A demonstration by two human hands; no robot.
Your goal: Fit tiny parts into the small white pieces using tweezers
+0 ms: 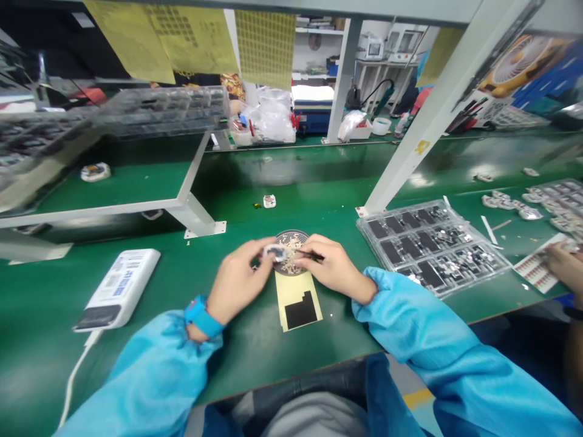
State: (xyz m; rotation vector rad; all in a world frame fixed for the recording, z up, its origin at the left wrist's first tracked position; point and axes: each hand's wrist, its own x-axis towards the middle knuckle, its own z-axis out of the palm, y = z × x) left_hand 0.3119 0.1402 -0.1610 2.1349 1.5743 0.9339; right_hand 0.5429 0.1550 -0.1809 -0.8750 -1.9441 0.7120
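Between the thumb and fingers of my left hand [239, 279] is a small white device housing [276, 252] with dark parts inside. My right hand [334, 267] pinches a thin dark tool that looks like tweezers [311, 255], its tip close to the housing. Both hands are over a round dark dish [291, 233] of small pale pieces, partly hidden by my fingers. Below the dish lies a yellow backing sheet [283, 295] with a black cut-out sticker [301, 311] on it. Another white housing [269, 201] rests farther back on the green bench.
A clear compartment tray [364, 227] of black parts lies at the right. Beyond it are several housings [505, 200] and a co-worker's hand [565, 264] at a label sheet. A white box-shaped device [121, 285] with a cable lies left. Shelf posts [387, 164] rise from the bench.
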